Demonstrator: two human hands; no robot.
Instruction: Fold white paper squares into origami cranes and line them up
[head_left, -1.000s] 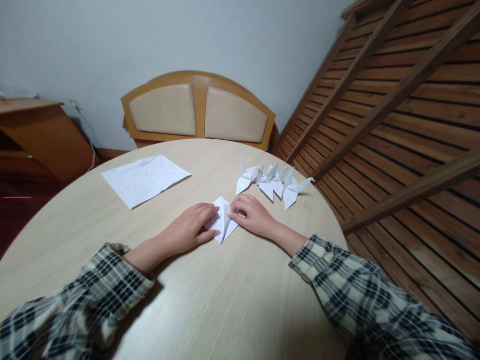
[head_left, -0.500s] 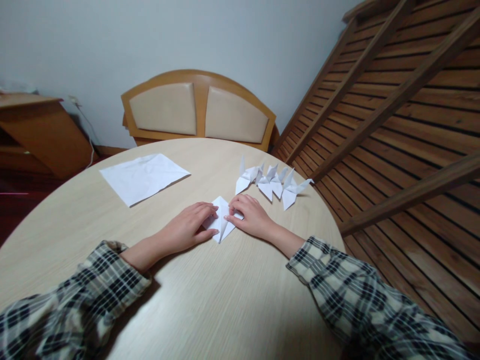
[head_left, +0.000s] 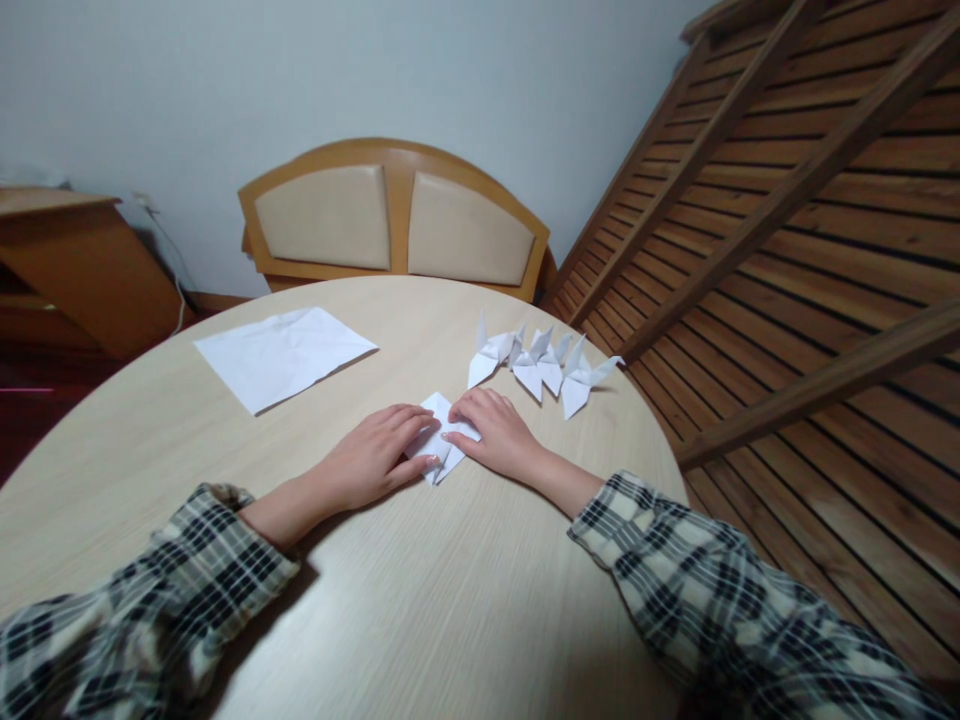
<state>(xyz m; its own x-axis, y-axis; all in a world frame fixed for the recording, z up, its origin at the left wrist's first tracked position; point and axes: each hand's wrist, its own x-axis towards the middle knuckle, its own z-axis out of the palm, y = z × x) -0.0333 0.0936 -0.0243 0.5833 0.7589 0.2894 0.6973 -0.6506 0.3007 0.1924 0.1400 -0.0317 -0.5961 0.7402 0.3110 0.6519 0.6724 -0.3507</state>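
Note:
A small white sheet of origami paper point(head_left: 452, 459), folded into a diamond, lies flat on the table between my hands. Its left side is under the fingers of my left hand point(head_left: 375, 455), with the thumb close to the near corner. My right hand point(head_left: 501, 430) grips the right side, thumb and bent fingertips near the middle crease. Fingers cover parts of both side edges. Beyond my right hand stand several folded white paper cranes point(head_left: 529, 378), close together in a row.
A stack of white paper point(head_left: 289, 355) lies at the back left of the round wooden table point(head_left: 420, 600). A padded headboard point(head_left: 397, 215) rises behind the table. Wooden slats point(head_left: 787, 230) lean along the right side, and a brown cabinet point(head_left: 75, 270) stands at far left.
My right thumb and fingers have shifted slightly left across the folded paper, and a flap near its middle now lies further left. My left hand stays almost in place.

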